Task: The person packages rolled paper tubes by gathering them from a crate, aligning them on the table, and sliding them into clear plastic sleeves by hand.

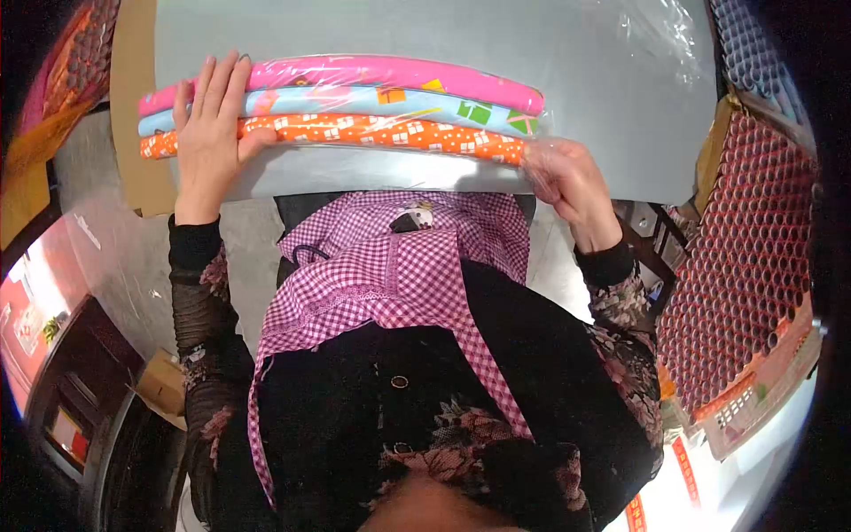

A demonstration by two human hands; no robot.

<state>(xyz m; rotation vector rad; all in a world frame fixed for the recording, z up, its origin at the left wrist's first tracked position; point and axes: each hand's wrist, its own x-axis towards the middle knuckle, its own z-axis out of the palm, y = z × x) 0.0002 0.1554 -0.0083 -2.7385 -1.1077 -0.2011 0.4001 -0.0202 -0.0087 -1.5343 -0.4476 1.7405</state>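
Three rolls of wrapping paper lie side by side on a grey tabletop: a pink roll, a light blue roll and an orange roll with white squares. Shiny clear plastic covers them and sticks out past their right ends. My left hand rests flat across the left part of the rolls, fingers spread. At the right end of the orange roll, my right hand is closed with the clear plastic wrap pinched in its fingers.
Large stacks of red rolls seen end-on stand at the right, with blue-grey rolls behind them. Cardboard borders the table's left side. A dark wooden chair and a cardboard box stand at lower left.
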